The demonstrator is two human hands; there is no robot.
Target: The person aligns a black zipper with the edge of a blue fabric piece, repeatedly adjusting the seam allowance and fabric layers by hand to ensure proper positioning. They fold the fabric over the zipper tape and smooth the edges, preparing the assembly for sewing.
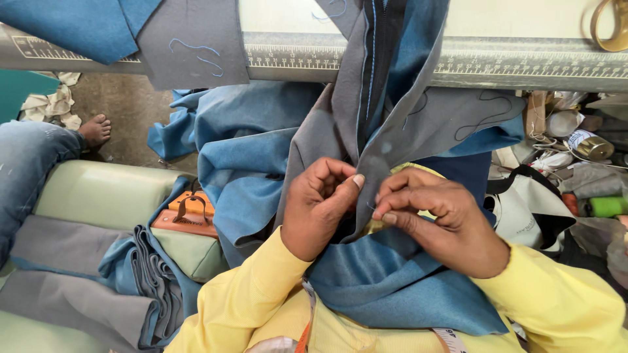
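Both hands, the left (318, 208) and the right (437, 219), pinch the grey cloth (373, 147) at its seam. I would keep the edge taut and work close to the stitching.

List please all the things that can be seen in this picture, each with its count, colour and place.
fabric piece: one, grey and blue, hanging from the table edge into the lap
ruler edge: one, grey, across the top
folded fabric stack: one, grey and blue, lower left
scissors: one, orange handles, left of centre
thread spool: one, green, far right
foot: one, another person's, upper left
left hand: pinching the seam
right hand: pinching the seam
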